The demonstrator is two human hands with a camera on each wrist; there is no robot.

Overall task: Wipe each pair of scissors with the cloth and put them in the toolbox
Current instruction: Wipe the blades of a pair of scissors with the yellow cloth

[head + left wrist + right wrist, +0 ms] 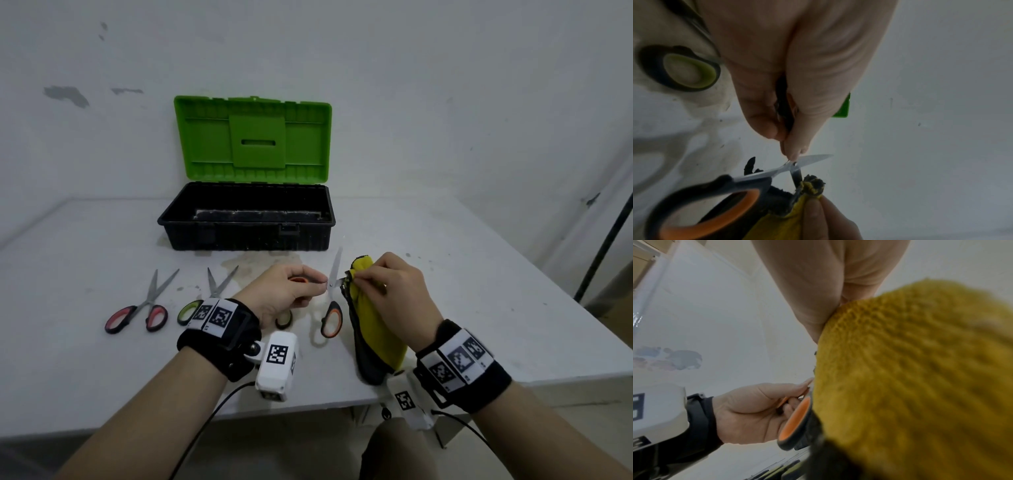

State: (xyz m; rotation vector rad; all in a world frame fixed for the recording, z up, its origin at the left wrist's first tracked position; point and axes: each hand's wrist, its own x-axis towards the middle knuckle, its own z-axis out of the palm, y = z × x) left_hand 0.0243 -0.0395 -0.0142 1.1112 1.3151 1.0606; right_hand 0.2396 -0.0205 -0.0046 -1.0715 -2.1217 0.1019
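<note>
A white table (462,291), stained near its middle, stands against a scuffed white wall (445,85).

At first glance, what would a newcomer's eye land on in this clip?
The bright green lid of the open toolbox at the table's back. Then, nearer, the left hand holding orange scissors open while the right hand pinches a yellow cloth round one blade.

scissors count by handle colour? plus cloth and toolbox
Orange-handled scissors: 1, left hand holds them
Green-handled scissors: 1, on table
Red-handled scissors: 1, on table
Yellow cloth: 1, right hand grips it
Toolbox: 1, open
Total: 5 things, 3 of them scissors
</note>
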